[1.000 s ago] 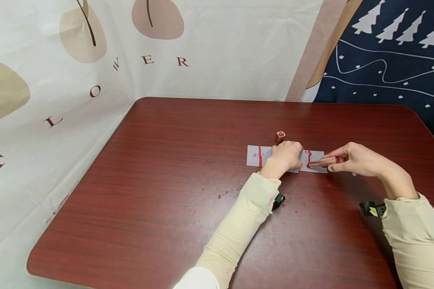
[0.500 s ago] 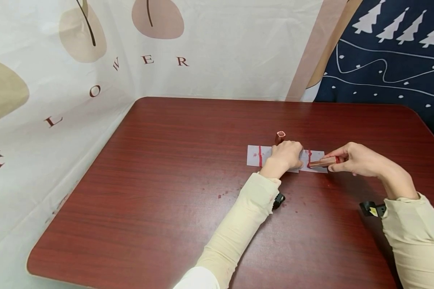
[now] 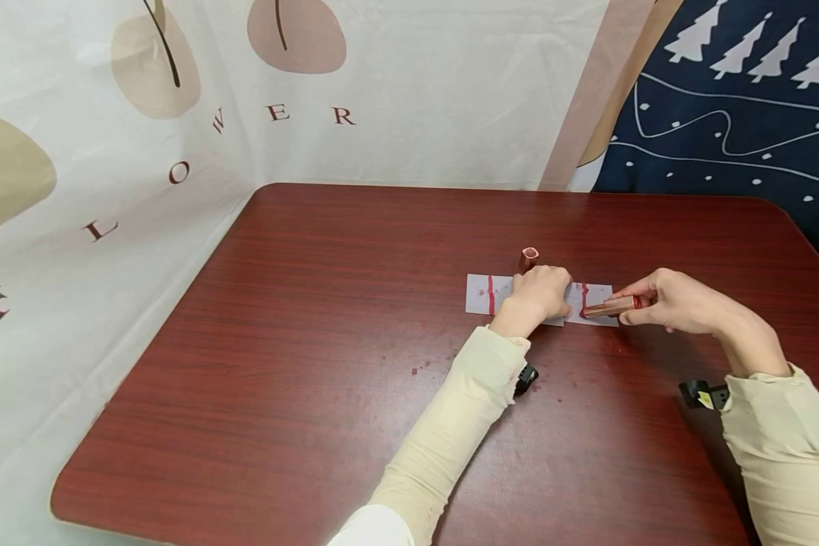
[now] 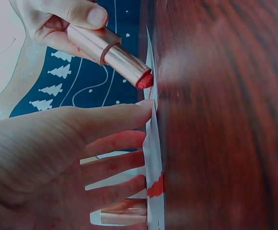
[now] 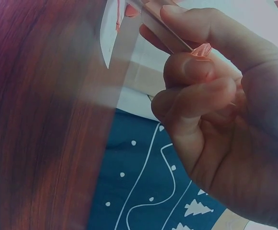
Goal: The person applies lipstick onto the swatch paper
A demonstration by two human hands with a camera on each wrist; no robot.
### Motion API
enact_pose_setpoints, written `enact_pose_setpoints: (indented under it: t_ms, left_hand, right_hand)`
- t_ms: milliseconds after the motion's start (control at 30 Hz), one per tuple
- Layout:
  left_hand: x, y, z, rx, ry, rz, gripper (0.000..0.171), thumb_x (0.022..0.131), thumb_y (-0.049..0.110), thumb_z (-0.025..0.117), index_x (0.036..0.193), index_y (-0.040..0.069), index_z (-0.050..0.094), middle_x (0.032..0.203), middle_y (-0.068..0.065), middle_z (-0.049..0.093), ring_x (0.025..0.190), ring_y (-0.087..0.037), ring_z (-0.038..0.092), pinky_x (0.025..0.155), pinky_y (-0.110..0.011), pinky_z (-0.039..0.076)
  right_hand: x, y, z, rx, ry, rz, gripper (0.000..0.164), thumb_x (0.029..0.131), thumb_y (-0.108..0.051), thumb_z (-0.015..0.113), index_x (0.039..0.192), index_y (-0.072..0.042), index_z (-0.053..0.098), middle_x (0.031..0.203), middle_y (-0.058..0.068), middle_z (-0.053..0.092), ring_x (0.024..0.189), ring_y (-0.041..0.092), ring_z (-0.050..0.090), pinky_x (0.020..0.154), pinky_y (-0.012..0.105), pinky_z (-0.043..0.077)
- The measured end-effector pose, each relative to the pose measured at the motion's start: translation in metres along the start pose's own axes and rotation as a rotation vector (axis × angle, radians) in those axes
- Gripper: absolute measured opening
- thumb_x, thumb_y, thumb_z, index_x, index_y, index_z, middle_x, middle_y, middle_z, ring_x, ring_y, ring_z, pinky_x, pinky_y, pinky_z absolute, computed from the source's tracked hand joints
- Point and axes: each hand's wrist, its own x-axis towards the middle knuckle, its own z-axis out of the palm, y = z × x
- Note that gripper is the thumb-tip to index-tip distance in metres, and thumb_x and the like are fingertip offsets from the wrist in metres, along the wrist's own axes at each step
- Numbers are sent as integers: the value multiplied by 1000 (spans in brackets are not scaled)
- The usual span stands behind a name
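Note:
My right hand (image 3: 682, 303) pinches a rose-gold lipstick (image 3: 610, 306), its red tip (image 4: 145, 80) right at the white paper (image 3: 597, 294). A red line (image 3: 583, 292) runs across that part of the paper. My left hand (image 3: 541, 294) rests its fairly straight fingertips on the paper, covering the middle of it. Left of that hand, another stretch of white paper (image 3: 476, 303) bears a red stripe (image 3: 491, 294) and small red smudges. Just behind my left hand, a rose-gold lipstick cap (image 3: 528, 260) stands upright, its open end up.
The dark red-brown wooden table (image 3: 280, 341) has a few red specks (image 3: 414, 371) in front of the paper. A white printed cloth (image 3: 437, 98) hangs behind and on the left, and a navy cloth (image 3: 710, 152) with white trees at the back right.

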Motion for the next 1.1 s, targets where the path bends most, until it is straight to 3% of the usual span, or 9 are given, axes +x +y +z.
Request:
enact_pose_setpoints:
  t_ms: [1100]
  left_hand:
    - [1, -1, 0, 1, 1, 8, 33, 82, 38, 70, 112, 27, 64, 112, 9, 60, 99, -10, 53, 77, -34, 39]
  right_hand:
    - [0, -3, 0, 7, -7, 6, 36, 79, -10, 74, 109, 6, 65, 58, -1, 47, 42, 13, 39, 39, 27, 38]
